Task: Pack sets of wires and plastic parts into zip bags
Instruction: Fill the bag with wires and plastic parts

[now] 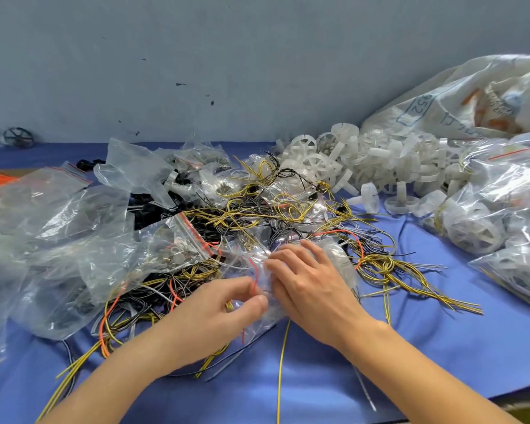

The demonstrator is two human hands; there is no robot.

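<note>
A small clear zip bag [334, 255] lies on the wire pile in the middle of the blue table [426, 347]. My left hand [224, 310] pinches the bag's near edge together with a thin orange wire [255, 272]. My right hand [306, 276] rests on the bag with fingers bent over its top; whether they grip it is unclear. A tangle of yellow, black and orange wires [257, 209] spreads behind and beside both hands. White plastic wheels [364, 160] are heaped at the back right.
Empty and part-filled clear zip bags [58, 224] pile up at the left. Packed bags [502, 209] with wheels lie at the right, under a large printed sack [471, 96]. Black plastic parts [147, 206] sit behind the left bags. A grey wall stands behind the table.
</note>
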